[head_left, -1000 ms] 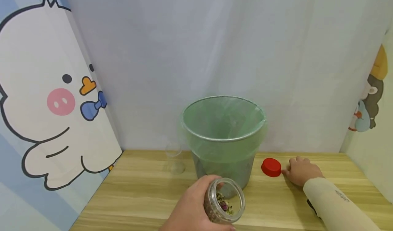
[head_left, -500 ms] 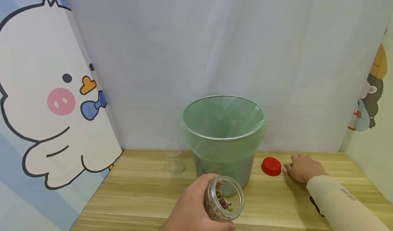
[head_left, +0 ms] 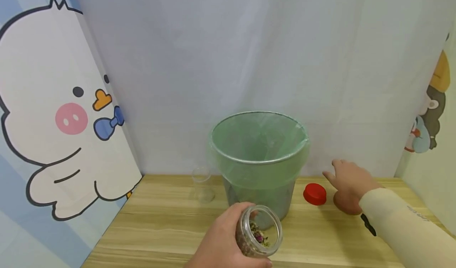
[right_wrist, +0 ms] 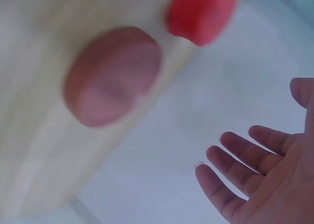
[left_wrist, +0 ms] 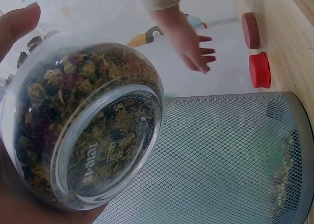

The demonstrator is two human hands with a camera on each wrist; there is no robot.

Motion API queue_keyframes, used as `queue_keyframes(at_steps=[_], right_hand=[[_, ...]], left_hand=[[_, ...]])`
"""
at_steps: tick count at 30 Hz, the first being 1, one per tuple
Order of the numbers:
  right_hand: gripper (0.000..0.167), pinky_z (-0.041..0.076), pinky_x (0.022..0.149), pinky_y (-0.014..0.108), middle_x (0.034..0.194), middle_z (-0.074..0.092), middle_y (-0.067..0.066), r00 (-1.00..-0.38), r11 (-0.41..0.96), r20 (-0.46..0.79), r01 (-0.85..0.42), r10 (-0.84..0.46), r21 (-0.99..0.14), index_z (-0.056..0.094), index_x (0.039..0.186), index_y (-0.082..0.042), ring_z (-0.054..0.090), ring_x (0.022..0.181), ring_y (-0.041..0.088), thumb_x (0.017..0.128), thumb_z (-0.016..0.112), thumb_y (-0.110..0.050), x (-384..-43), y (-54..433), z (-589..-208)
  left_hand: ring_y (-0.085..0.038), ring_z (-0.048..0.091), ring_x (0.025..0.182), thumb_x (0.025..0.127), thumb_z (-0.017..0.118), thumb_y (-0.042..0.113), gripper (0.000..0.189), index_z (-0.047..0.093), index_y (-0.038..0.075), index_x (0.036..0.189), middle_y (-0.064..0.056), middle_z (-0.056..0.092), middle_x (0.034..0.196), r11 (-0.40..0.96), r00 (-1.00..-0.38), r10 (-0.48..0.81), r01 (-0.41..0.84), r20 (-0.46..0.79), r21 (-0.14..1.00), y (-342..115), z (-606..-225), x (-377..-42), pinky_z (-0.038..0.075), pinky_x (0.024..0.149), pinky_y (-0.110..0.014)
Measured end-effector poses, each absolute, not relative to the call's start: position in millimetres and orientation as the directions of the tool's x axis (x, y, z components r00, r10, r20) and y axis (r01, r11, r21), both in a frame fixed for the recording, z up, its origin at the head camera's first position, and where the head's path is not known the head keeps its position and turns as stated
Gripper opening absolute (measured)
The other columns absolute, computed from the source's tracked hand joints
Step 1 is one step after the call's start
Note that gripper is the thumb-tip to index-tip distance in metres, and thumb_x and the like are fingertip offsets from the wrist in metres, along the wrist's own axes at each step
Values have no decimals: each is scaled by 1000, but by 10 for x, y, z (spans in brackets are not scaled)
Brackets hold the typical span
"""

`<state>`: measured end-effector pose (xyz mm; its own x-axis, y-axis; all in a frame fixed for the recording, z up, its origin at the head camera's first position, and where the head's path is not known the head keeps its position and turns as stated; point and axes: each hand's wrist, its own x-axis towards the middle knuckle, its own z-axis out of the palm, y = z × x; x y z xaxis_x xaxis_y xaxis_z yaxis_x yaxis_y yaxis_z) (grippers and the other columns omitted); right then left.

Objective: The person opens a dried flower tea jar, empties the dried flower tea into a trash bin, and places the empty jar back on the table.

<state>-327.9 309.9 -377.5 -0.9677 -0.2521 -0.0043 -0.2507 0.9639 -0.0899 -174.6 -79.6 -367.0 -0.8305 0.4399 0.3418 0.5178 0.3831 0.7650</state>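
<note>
My left hand (head_left: 221, 240) grips a clear jar (head_left: 246, 244), uncapped and tilted, its mouth facing up toward the head camera. Dried flower buds and leaves (left_wrist: 54, 94) fill much of it, seen through the clear wall in the left wrist view. My right hand (head_left: 350, 176) is raised over the table with fingers spread and nothing in the palm, as the right wrist view (right_wrist: 274, 180) confirms. Below it lies a round reddish-brown disc, like a lid (head_left: 346, 204), partly hidden by the hand. A red lid (head_left: 315, 194) sits just left of that disc.
A grey mesh bin (head_left: 261, 198) with a green liner bag (head_left: 256, 177) stands beyond the jar. Some dried bits show low inside it in the left wrist view. To its left is a clear empty cup (head_left: 204, 187). A white curtain (head_left: 178, 82) closes off the back.
My right hand has lifted up off the table and spread its fingers, uncovering the reddish-brown disc. The left hand and the jar have barely moved.
</note>
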Motion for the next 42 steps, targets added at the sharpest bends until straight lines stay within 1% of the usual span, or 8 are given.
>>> queue_keyframes(at_steps=[2, 5, 12, 22, 29, 35, 38, 42], right_hand=[[67, 42, 100, 68, 137, 50, 40, -978, 965, 14, -208, -208, -161, 44, 138, 19, 49, 124, 58, 105, 55, -39, -3309, 3059, -3632], [71, 43, 100, 69, 139, 49, 41, -978, 965, 18, -210, -210, -159, 42, 140, 20, 49, 125, 58, 105, 53, -42, -3318, 3008, -3434], [69, 48, 92, 68, 136, 53, 40, -983, 959, 25, -183, -182, -217, 42, 140, 15, 57, 116, 55, 107, 47, -46, -3275, 2991, -3055], [76, 51, 83, 58, 124, 56, 31, -991, 851, 44, -130, -125, -509, 39, 143, 12, 59, 106, 44, 109, 33, -56, -3362, 2882, -2702], [70, 50, 67, 35, 102, 54, 19, -989, 722, -69, -47, -131, -691, 36, 141, 12, 58, 75, 25, 110, 38, -50, -3441, 2581, -2451], [77, 53, 65, 30, 118, 51, 28, -962, 692, -244, 95, -120, -715, 27, 152, 10, 63, 71, 19, 109, 35, -53, -3519, 2376, -2272], [71, 53, 65, 28, 122, 51, 29, -954, 694, -285, 145, -90, -705, 43, 143, 6, 63, 74, 21, 107, 37, -55, -3534, 2307, -2233], [53, 52, 60, 26, 99, 60, 16, -960, 703, -275, 163, -48, -692, 66, 99, -4, 61, 69, 19, 107, 41, -51, -3534, 2208, -2251]], left_hand=[[-8, 62, 105, 65, 99, 45, 88, 52, 34, 139, 15, 60, 122, 387, -833, 440, 514, 336, 766, -794, -3672, -1743, 54, 91, -32], [-8, 62, 105, 65, 98, 47, 88, 52, 34, 139, 15, 61, 122, 386, -841, 438, 494, 317, 779, -792, -3680, -1734, 54, 92, -32], [-10, 62, 106, 68, 96, 49, 85, 52, 37, 139, 13, 61, 123, 344, -857, 442, 433, 263, 833, -766, -3714, -1706, 54, 91, -32], [-10, 62, 107, 69, 96, 47, 83, 52, 38, 139, 12, 61, 125, 327, -842, 451, 463, 294, 824, -765, -3737, -1702, 54, 91, -33], [-11, 62, 108, 71, 95, 47, 81, 53, 37, 139, 11, 61, 125, 325, -840, 453, 468, 299, 822, -754, -3752, -1702, 54, 91, -33], [-10, 62, 107, 69, 96, 47, 83, 53, 37, 138, 12, 61, 124, 327, -834, 453, 484, 315, 811, -758, -3746, -1711, 54, 91, -33], [-9, 62, 107, 68, 96, 49, 84, 52, 37, 138, 13, 61, 124, 350, -830, 452, 503, 328, 790, -758, -3738, -1712, 54, 92, -34], [-9, 62, 106, 69, 95, 51, 83, 52, 37, 139, 13, 61, 124, 362, -835, 454, 492, 311, 792, -754, -3725, -1710, 54, 91, -34]])
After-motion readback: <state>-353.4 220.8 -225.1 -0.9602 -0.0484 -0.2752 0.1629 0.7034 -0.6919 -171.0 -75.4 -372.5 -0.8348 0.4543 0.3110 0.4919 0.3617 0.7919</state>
